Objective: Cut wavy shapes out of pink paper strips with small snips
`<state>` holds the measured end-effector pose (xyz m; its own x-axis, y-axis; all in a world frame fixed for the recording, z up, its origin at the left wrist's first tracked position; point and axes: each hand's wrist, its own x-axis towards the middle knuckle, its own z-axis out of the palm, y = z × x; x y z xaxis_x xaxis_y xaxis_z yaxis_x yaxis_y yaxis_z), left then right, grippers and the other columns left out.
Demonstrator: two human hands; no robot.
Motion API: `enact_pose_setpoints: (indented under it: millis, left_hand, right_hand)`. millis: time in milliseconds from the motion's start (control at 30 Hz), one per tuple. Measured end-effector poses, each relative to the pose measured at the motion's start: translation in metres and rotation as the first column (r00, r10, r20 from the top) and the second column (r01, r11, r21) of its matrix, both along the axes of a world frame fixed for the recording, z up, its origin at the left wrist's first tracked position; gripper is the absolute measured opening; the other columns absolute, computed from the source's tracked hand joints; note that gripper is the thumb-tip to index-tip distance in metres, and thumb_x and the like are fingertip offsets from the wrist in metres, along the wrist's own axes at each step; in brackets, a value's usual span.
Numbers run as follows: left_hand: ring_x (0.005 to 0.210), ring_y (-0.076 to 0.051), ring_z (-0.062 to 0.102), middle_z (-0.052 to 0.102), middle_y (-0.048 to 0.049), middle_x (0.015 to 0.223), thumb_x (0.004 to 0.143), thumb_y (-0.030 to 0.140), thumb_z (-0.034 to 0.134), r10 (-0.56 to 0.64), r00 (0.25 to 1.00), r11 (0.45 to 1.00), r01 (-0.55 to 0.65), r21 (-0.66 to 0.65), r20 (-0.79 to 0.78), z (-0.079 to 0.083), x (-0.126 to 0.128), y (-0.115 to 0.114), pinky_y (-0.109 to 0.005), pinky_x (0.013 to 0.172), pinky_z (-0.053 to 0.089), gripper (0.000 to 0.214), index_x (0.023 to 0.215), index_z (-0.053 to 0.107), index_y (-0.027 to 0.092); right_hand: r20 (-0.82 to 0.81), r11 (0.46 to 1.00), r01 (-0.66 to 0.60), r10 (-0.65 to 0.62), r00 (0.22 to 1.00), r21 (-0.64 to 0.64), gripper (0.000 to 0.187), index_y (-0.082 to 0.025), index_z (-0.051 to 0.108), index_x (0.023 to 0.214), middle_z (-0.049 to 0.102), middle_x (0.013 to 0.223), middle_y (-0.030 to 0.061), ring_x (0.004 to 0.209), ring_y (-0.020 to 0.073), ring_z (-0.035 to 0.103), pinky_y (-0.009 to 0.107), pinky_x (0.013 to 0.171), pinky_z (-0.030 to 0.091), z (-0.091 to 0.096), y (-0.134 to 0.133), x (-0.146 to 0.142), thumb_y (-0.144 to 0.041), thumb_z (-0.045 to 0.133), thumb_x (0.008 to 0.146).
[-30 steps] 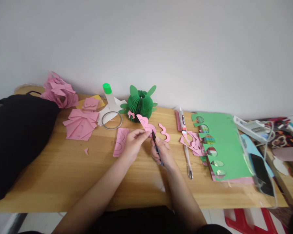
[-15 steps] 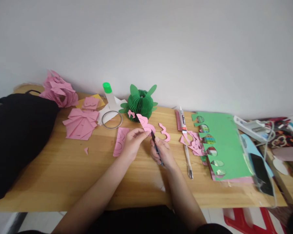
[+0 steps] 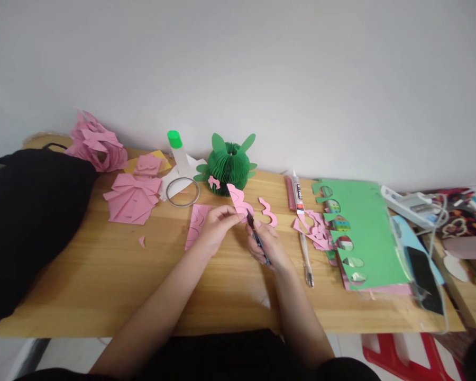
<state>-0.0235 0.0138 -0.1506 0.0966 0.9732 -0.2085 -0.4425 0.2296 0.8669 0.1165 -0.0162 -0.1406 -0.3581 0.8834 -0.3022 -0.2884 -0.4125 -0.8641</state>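
Observation:
Between the thumb and fingers of my left hand (image 3: 221, 222) is a pink paper piece (image 3: 240, 203) with a scalloped edge, raised off the table. My right hand (image 3: 267, 244) is wrapped round a slim black pointed tool (image 3: 258, 241); its tip touches the paper's lower right edge. Whether it is a knife or scissors I cannot make out. Under my left wrist lies a pink strip (image 3: 195, 225) with drawn curved lines. Just right of the paper is a wavy pink cutout (image 3: 268, 212). Behind my hands stands a green pleated paper ball (image 3: 229, 166) with leaf shapes.
Left are folded pink papers (image 3: 133, 198), a tape ring (image 3: 182, 192), a glue stick (image 3: 176, 145) and a black bag (image 3: 35, 227). Right are a glue tube (image 3: 298, 196), a pen (image 3: 306, 262), pink scraps (image 3: 315, 230), a green sheet (image 3: 368, 233) and a phone (image 3: 424, 278).
The pink paper piece has turned slightly more upright. The tool and my right hand have shifted slightly right. The whole view has moved a little; both hands keep their hold.

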Motion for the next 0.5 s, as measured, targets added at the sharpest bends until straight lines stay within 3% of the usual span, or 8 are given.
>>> enact_pose_setpoints:
  millis: [500]
  left_hand:
    - [0.067, -0.013, 0.06, 0.068, 0.0011, 0.061, 0.058, 0.022, 0.079, 0.013, 1.0, 0.999, -0.012, -0.043, 0.013, -0.0003, 0.0001, -0.0004, -0.028, 0.073, 0.046, 0.013, 0.056, 0.067, 0.017]
  right_hand:
    - [-0.023, 1.0, -0.005, 0.005, 1.0, -0.007, 0.046, -0.022, 0.048, 0.074, 0.035, 0.032, -0.0147, 0.022, 0.004, 0.017, 0.015, 0.023, 0.015, 0.0002, -0.0005, -0.0005, -0.066, 0.061, 0.082]
